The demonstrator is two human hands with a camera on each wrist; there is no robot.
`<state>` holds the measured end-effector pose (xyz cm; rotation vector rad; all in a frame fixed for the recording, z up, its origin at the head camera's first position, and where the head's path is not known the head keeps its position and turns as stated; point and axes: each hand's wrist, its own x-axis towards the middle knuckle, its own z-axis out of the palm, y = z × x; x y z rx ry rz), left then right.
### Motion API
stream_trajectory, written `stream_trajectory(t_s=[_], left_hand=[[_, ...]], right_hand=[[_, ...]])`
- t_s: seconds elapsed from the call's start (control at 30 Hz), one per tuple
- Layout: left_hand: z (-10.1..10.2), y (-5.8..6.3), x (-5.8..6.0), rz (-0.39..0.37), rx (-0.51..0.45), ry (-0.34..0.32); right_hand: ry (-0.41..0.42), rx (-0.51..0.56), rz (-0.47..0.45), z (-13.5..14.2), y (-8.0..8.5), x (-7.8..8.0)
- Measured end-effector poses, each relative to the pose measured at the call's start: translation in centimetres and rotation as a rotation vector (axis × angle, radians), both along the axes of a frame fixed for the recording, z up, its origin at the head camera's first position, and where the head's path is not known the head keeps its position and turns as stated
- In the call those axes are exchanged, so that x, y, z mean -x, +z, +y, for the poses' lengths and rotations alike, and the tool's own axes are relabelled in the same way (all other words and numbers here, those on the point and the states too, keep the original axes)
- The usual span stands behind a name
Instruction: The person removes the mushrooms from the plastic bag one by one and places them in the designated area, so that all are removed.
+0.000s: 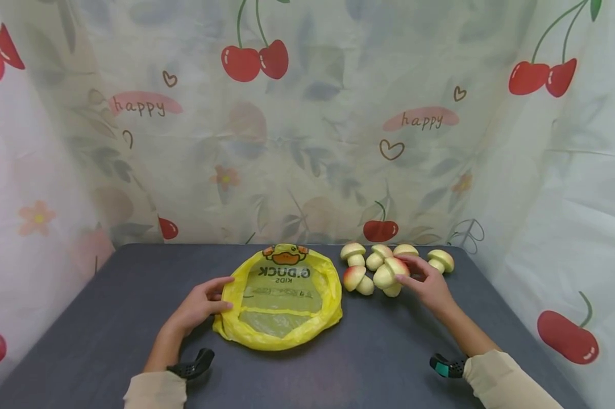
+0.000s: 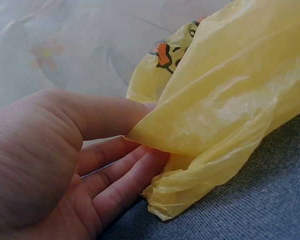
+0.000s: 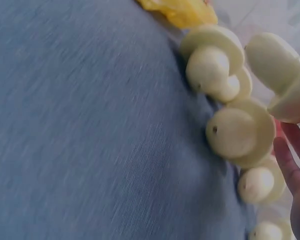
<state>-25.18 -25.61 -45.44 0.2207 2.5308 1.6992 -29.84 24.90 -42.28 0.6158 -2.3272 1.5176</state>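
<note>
A yellow plastic bag point(image 1: 333, 301) lies spread on the dark table with its mouth open. Printed on its far side are a duck face and mirrored "G.DUCK KIDS" lettering. My left hand point(image 1: 197, 309) pinches the bag's left edge between thumb and fingers; the left wrist view shows the thin yellow film point(image 2: 215, 115) between them. To the right of the bag, my right hand point(image 1: 430, 288) grips a toy mushroom point(image 1: 387, 272) with a cream and red cap. In the right wrist view this held mushroom point(image 3: 275, 62) is raised above the others.
Several similar mushrooms cluster right of the bag, among them a red-capped one point(image 1: 356, 278) lying tilted and one farther right point(image 1: 441, 260). A cherry-patterned curtain point(image 1: 307, 142) encloses the back and sides of the dark table point(image 1: 307, 380). Black bands point(image 1: 192, 366) are on both wrists.
</note>
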Motion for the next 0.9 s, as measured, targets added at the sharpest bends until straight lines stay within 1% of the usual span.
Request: stream_trajectory(t_s=[0.07, 0.13, 0.23, 0.33, 0.6, 0.73, 0.83, 0.9], left_hand=[[0.0, 0.0, 0.1, -0.004, 0.005, 0.011], [-0.4, -0.8, 0.6, -0.007, 0.009, 0.021], [-0.4, -0.8, 0.7, -0.014, 0.013, 0.035], [-0.4, -0.9, 0.7, -0.01, 0.018, 0.031], [-0.3, -0.7, 0.6, -0.022, 0.015, 0.036], [-0.3, -0.4, 0.5, -0.017, 0.01, 0.023], [-0.3, -0.3, 0.4, -0.012, 0.0, 0.003], [-0.2, -0.3, 0.3, -0.013, -0.01, 0.002]], right_hand=[[-0.013, -0.007, 0.007, 0.7, -0.3, -0.4], [-0.026, -0.021, 0.003, 1.3, -0.6, -0.7], [-0.037, -0.041, 0.015, 2.0, -1.1, -1.0], [-0.059, -0.067, 0.013, 2.6, -1.6, -1.1], [-0.132, -0.2, -0.037, 3.9, -2.6, -1.5], [-0.157, -0.231, -0.05, 4.5, -2.9, -1.4], [-0.182, -0.24, -0.071, 5.0, -3.2, -1.0], [-0.197, -0.245, -0.084, 5.4, -3.3, -0.7]])
